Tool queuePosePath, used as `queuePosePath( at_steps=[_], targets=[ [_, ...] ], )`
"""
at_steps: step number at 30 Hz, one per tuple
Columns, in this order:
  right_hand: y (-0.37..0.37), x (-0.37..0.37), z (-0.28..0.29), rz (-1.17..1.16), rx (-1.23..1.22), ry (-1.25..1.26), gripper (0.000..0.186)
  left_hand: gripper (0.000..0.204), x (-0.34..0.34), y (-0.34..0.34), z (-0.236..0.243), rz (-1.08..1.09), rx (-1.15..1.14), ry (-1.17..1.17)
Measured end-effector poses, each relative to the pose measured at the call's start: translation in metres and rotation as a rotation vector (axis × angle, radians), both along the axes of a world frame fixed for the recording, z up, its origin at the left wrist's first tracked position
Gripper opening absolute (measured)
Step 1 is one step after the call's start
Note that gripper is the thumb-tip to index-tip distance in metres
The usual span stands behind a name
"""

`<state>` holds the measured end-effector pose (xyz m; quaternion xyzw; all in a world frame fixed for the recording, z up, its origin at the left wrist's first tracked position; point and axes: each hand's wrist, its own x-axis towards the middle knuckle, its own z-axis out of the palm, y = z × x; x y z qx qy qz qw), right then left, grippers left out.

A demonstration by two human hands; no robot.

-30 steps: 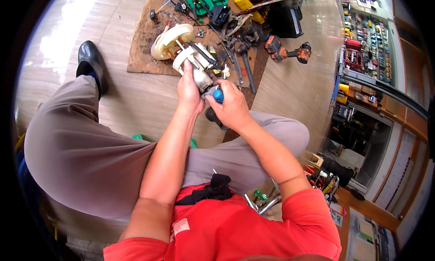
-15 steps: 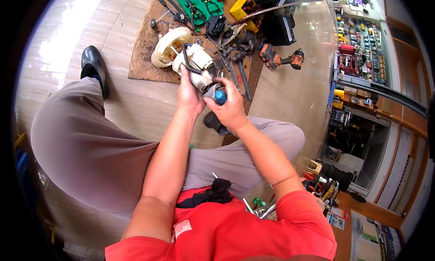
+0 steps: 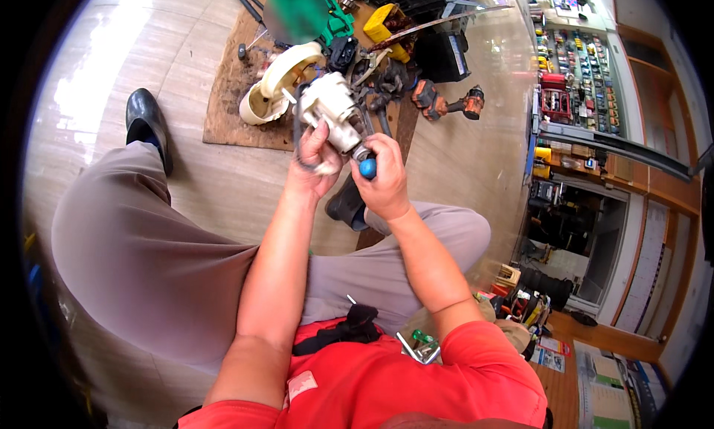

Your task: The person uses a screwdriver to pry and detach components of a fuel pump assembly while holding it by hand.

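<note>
Above my lap, a white plastic fuel pump body [image 3: 327, 105] is held up, tilted. My left hand [image 3: 316, 157] is closed around its lower left side. A dark hose [image 3: 299, 124] hangs beside those fingers, its pale end smeared by motion. Closed at the body's lower right, my right hand [image 3: 385, 174] grips a grey piece with a rounded blue end [image 3: 367, 168]; whether it is a tool handle, I cannot tell. Just beyond are a cream round flange [image 3: 291, 66] and a cream cup-like part [image 3: 262, 107]. Whether these join the held body is hidden.
A stained wooden board [image 3: 223, 116] bears a green tool case [image 3: 327, 16], pliers and greasy metal parts. Right of it lies an orange-and-black cordless drill [image 3: 446, 101], near a yellow container [image 3: 385, 26] and a black box [image 3: 446, 57]. My shoe [image 3: 346, 204] is below my hands.
The pump body has turned in my hands, and its hose has swung to the left. The cream flange now shows at another angle, with the cup-like part visible beside it. My view has shifted slightly.
</note>
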<state>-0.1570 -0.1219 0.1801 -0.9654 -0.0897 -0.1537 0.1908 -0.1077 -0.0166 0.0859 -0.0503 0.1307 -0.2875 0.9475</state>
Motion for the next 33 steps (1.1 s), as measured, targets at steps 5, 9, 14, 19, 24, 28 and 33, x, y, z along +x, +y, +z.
queuePosePath(
  at_steps=[5, 9, 14, 19, 24, 28, 33],
  targets=[
    [0.007, 0.0, -0.008, 0.104, -0.031, 0.047, 0.051, 0.049, 0.005, -0.002, -0.005, 0.077, 0.153, 0.156],
    [0.017, 0.001, 0.001, 0.116, 0.057, 0.024, 0.051, 0.063, 0.003, 0.003, -0.006, 0.073, 0.113, 0.067],
    [0.015, -0.002, 0.002, 0.143, 0.153, 0.012, 0.052, 0.079, 0.007, 0.009, 0.007, 0.06, 0.043, -0.058],
    [0.019, -0.008, 0.009, 0.203, 0.187, 0.024, 0.051, 0.094, 0.008, 0.014, 0.012, -0.016, -0.022, -0.086],
    [0.033, -0.008, 0.019, 0.238, 0.099, -0.047, 0.049, 0.095, 0.009, 0.013, 0.017, 0.023, -0.118, -0.058],
    [0.04, -0.011, 0.021, 0.263, 0.116, -0.048, 0.042, 0.088, 0.003, 0.01, 0.004, 0.049, -0.216, -0.155],
    [0.046, -0.015, 0.019, 0.354, 0.13, -0.023, 0.037, 0.091, -0.002, 0.005, -0.02, 0.069, -0.253, -0.237]
  ],
)
